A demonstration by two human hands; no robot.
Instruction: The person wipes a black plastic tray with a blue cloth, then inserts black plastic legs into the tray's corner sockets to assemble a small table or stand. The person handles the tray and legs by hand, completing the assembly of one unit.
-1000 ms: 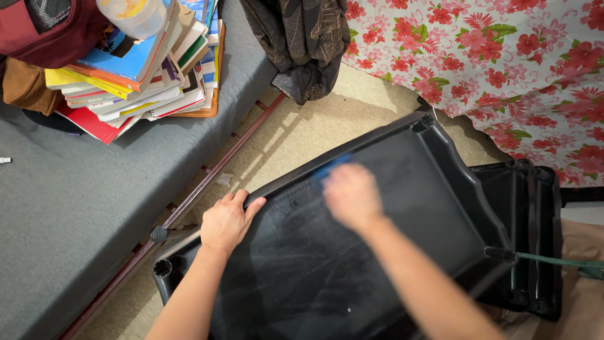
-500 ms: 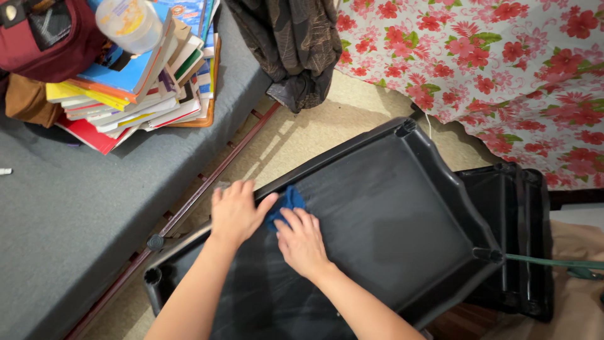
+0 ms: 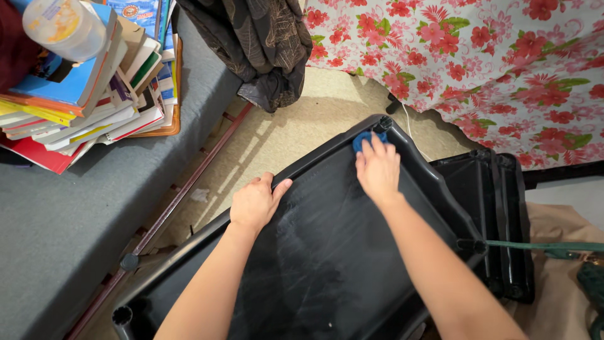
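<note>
A large black plastic tray (image 3: 327,264) with a raised rim lies tilted in front of me, its surface streaked and dusty. My left hand (image 3: 257,201) grips its near-left rim, fingers curled over the edge. My right hand (image 3: 378,169) presses a small blue cloth (image 3: 363,139) into the tray's far corner. Only a bit of the cloth shows past my fingers.
More black trays (image 3: 503,220) are stacked under and to the right. A pile of books (image 3: 94,94) with a plastic jar (image 3: 60,25) on top sits on a grey mattress (image 3: 56,233) at left. Dark clothing (image 3: 264,44) hangs above; a floral fabric (image 3: 491,69) covers the upper right. A green cord (image 3: 541,247) runs right.
My right hand has slid with the blue cloth from the tray's middle, beside my left hand, up to the far corner. My left hand has stayed on the rim.
</note>
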